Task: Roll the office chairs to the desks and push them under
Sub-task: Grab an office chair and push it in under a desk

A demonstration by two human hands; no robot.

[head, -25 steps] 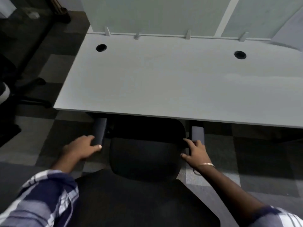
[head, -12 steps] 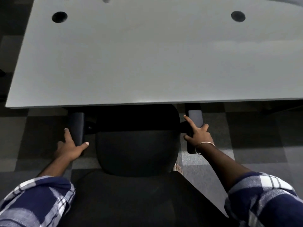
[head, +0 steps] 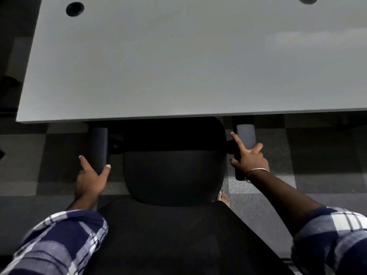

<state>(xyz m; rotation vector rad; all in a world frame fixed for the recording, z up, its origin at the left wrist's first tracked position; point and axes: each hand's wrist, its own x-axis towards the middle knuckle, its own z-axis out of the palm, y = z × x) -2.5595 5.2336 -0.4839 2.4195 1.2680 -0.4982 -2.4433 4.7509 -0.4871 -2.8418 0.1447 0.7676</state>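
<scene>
Behind the desk edge, the left hand point(head: 89, 180) cups the rear end of the left padded grey armrest point(head: 97, 146), thumb and forefinger spread around it. The right hand point(head: 248, 157) rests on the right padded grey armrest point(head: 245, 136), forefinger straight along its inner side, other fingers loosely curled over it. Between the 2 hands sits the black fabric office chair point(head: 174, 175), its seat front and armrest tips under the smooth pale grey desk point(head: 178, 66). 2 round cable holes point(head: 74, 9) pierce the desktop. Checked grey carpet tiles point(head: 317, 165) cover the floor.
</scene>
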